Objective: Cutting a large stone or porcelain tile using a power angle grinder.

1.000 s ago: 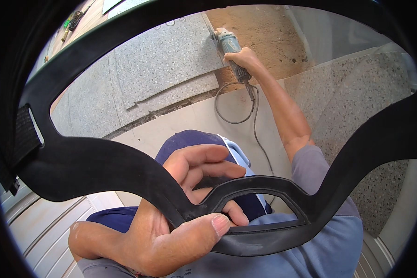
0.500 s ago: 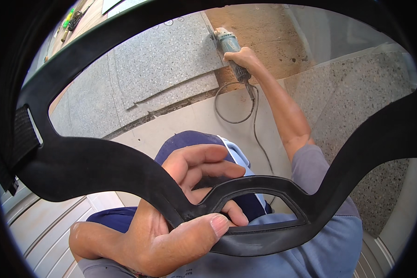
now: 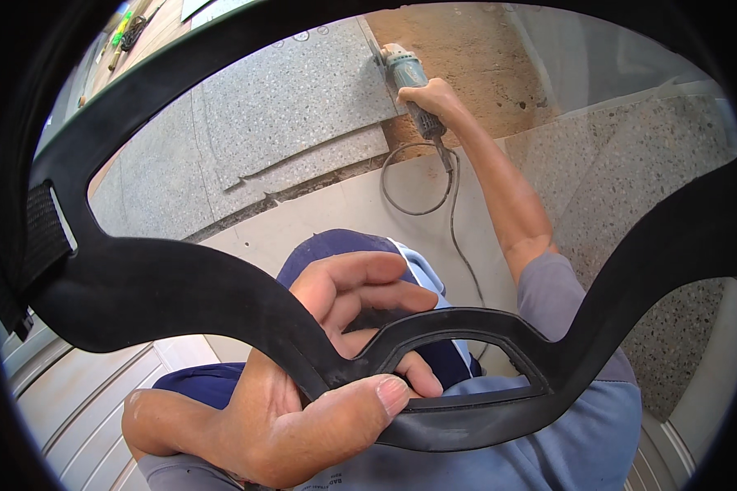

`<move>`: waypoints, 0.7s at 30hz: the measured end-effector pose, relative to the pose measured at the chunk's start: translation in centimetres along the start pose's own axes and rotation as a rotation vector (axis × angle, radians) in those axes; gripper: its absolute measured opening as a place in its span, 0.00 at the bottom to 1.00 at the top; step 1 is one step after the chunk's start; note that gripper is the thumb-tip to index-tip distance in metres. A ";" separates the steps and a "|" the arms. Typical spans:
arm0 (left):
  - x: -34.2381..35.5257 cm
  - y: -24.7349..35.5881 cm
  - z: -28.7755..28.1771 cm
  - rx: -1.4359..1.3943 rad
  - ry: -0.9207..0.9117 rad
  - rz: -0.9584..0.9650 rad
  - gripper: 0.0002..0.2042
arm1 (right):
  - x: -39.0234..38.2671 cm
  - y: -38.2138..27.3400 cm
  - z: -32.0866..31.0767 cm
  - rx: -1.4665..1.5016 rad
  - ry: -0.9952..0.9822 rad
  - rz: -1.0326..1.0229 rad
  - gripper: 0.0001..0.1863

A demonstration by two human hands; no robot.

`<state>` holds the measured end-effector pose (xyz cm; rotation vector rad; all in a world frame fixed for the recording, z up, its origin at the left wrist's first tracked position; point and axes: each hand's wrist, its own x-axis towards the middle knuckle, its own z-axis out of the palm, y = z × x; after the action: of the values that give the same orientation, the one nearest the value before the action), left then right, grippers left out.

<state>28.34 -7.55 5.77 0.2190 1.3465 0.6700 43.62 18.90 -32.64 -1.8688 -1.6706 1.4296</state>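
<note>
Stretched far forward, my right hand (image 3: pixel 434 96) is wrapped round the body of a teal and black angle grinder (image 3: pixel 409 75). The grinder's disc end meets the right edge of a grey speckled stone slab (image 3: pixel 295 106), with light dust around it. Close to the camera, my left hand (image 3: pixel 319 401) grips a black goggle-like frame (image 3: pixel 458 430) near its nose arch. The thumb lies on the near side and the curled fingers pass behind; part of the palm is hidden by the frame.
A black power cord (image 3: pixel 458 237) loops from the grinder toward me across a pale floor panel (image 3: pixel 327 209). Brown rough ground (image 3: pixel 475 61) lies right of the slab. Another speckled slab (image 3: pixel 630 188) stands to the right. Tools and cable (image 3: pixel 131 37) lie far left.
The view has shifted very slightly. Both hands keep their holds, and the grinder stays at about the same spot on the slab's edge.
</note>
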 end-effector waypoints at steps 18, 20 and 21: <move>0.2 -0.1 -0.5 0.010 -0.015 0.008 0.48 | -0.2 -0.7 -0.4 -0.006 -0.021 -0.002 0.28; 0.5 0.0 -0.7 -0.002 -0.049 0.009 0.48 | -0.1 -0.8 -0.3 -0.031 -0.001 -0.001 0.28; 0.6 0.0 -0.9 0.004 -0.055 -0.017 0.48 | 0.0 -0.8 -0.3 -0.025 0.002 -0.013 0.28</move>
<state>27.57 -7.39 5.09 0.2274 1.2958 0.6432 43.34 19.22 -31.91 -1.8687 -1.7038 1.4076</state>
